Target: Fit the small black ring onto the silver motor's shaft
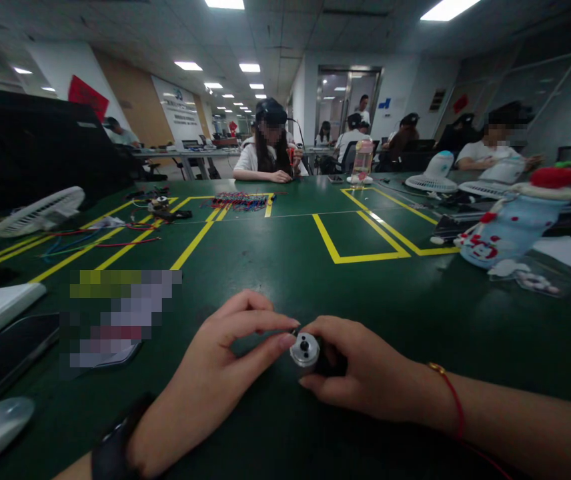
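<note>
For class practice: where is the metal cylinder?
In the head view, the metal cylinder is low, slightly right of centre, in the right hand, by the left hand.

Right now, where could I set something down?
The green table looks bare between the left hand and the wire bundle, and inside the yellow tape outline beyond the right hand. It's crowded around the blue bottle, right, and the white fan, left.
</note>
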Available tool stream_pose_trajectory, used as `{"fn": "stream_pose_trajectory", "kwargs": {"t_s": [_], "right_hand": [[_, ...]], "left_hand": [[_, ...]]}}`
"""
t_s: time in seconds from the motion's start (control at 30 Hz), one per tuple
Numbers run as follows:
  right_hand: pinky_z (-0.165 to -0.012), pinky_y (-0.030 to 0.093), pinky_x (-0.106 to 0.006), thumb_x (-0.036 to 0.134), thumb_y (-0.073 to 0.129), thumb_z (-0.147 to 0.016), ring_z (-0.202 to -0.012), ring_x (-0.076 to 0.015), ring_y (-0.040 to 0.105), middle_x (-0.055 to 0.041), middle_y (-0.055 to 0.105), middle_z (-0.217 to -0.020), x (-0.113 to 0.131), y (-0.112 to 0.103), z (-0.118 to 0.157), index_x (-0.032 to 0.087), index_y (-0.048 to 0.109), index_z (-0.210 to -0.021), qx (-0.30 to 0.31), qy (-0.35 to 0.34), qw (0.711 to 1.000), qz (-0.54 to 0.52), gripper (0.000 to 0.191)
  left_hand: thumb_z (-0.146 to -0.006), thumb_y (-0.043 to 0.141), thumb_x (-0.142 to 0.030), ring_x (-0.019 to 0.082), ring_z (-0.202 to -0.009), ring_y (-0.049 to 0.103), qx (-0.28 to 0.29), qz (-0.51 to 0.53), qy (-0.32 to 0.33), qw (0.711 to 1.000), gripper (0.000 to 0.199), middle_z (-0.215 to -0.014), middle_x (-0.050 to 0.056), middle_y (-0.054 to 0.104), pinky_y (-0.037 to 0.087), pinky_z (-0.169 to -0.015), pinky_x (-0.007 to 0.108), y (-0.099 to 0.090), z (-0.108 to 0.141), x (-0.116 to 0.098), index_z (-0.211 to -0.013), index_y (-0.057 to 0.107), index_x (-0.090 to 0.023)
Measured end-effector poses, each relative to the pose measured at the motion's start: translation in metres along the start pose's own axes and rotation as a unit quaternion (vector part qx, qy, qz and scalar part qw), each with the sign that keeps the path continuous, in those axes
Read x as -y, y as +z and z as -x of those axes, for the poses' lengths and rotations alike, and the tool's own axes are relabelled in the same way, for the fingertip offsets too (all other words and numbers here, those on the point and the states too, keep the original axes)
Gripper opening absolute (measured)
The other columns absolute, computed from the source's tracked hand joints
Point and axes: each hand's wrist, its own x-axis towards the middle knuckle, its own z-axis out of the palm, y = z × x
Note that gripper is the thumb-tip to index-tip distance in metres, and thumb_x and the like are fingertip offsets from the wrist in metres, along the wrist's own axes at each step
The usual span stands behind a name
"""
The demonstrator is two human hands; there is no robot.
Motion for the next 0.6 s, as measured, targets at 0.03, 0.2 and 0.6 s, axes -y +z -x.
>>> {"fn": "stream_pose_trajectory", "kwargs": {"t_s": [0.03, 0.2, 0.6], "right_hand": [[-0.057, 0.037, -0.024, 0.026, 0.068, -0.075, -0.066, -0.0123, 0.049, 0.0013, 0.057, -0.082, 0.0, 0.0, 0.0, 0.019, 0.057, -0.098, 0.0, -0.004, 1.0, 0.006, 0.026], [-0.057, 0.036, -0.024, 0.028, 0.068, -0.077, -0.066, -0.0125, 0.048, 0.0014, 0.056, -0.08, -0.001, 0.0, 0.0, 0.018, 0.057, -0.094, 0.002, -0.015, 1.0, 0.02, 0.023], [-0.058, 0.038, -0.024, 0.023, 0.069, -0.074, -0.067, -0.0125, 0.051, 0.0001, 0.061, -0.086, 0.001, 0.0, 0.001, 0.02, 0.058, -0.103, -0.008, -0.004, 1.0, -0.007, 0.031]], "left_hand": [[-0.088, 0.06, -0.023, 0.016, -0.084, 0.055, -0.002, -0.005, 0.005, 1.0, 0.018, -0.09, -0.001, 0.055, 0.045, -0.072, 0.027, 0.001, 0.0, -0.002, -0.099, 0.07, -0.033], [-0.088, 0.059, -0.023, 0.017, -0.081, 0.056, 0.033, -0.023, 0.003, 0.999, 0.018, -0.088, 0.0, 0.057, 0.046, -0.069, 0.027, 0.008, -0.001, -0.009, -0.097, 0.072, -0.03], [-0.092, 0.05, -0.03, 0.018, -0.077, 0.057, 0.051, 0.009, -0.092, 0.994, 0.02, -0.086, 0.001, 0.06, 0.044, -0.069, 0.029, -0.001, 0.001, 0.014, -0.103, 0.065, -0.024]]}}
